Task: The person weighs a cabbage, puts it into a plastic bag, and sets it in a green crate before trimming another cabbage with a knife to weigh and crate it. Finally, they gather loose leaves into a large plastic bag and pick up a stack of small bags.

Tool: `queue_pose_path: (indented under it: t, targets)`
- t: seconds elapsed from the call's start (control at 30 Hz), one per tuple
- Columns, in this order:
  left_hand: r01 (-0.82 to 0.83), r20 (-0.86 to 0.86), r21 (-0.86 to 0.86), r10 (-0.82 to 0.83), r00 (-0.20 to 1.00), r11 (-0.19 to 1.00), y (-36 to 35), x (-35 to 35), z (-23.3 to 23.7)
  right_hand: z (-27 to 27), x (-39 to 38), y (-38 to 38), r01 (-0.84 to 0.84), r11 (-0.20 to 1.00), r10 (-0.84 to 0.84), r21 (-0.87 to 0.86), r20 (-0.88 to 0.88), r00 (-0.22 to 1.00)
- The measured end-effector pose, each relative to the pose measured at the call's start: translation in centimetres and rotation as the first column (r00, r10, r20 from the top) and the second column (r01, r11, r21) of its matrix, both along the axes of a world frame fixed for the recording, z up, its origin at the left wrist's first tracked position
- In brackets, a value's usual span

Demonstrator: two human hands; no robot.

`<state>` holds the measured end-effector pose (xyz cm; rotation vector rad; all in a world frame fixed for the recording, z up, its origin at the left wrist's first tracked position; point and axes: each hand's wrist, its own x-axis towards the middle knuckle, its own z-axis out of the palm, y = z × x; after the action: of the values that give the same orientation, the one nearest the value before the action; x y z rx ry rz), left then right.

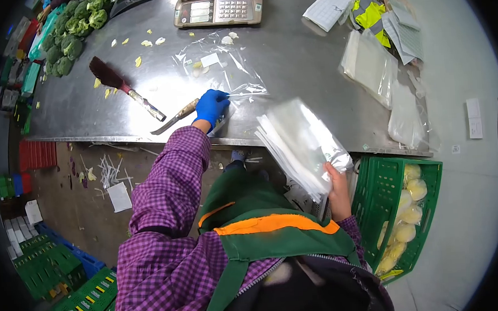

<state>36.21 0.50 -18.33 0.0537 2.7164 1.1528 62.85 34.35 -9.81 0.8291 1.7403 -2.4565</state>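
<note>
My left hand (212,107), in a blue glove, is low over the steel table near its front edge. Its fingers are curled at the near edge of a clear plastic bag (238,70), seemingly pinching it; the fingertips are partly hidden. Beside that hand lies a knife (170,124) with a worn handle, whose end reaches the glove. My right hand (338,193), bare, grips a stack of clear plastic bags (302,146) at its lower right corner, in front of the table edge. A brush (113,78) with dark red bristles lies to the left.
A scale (218,10) stands at the back of the table (294,56), with broccoli (71,38) at the back left. More bags (369,68) and papers (328,9) lie at the right. A green crate (372,205) with wrapped pale vegetables stands at lower right; scraps litter the floor.
</note>
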Motion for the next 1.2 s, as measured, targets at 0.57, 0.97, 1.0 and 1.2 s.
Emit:
queue_pose_path:
  t: [0.57, 0.97, 1.0, 1.2]
  targets:
    - [-0.243, 0.245, 0.97, 0.168, 0.955, -0.035, 5.7, 1.4, 10.6, 3.4, -0.2, -0.4, 0.204, 0.948, -0.185, -0.243, 0.098, 0.978]
    - [-0.042, 0.594, 0.672, -0.504, 0.627, 0.739, 1.9, 12.3, 9.4, 0.8, 5.0, 0.1, 0.339, 0.915, -0.299, -0.217, 0.197, 0.934]
    - [0.032, 0.58, 0.572, -0.432, 0.69, 0.82, 2.1, 10.4, 10.9, 0.0, 5.8, 0.7, 0.35, 0.914, -0.308, -0.208, 0.208, 0.928]
    - [0.564, -0.062, -0.275, -0.6, 0.798, 0.779, 2.4, -2.0, 4.3, 2.8, 5.6, -1.4, 0.315, 0.936, -0.254, -0.158, 0.318, 0.913]
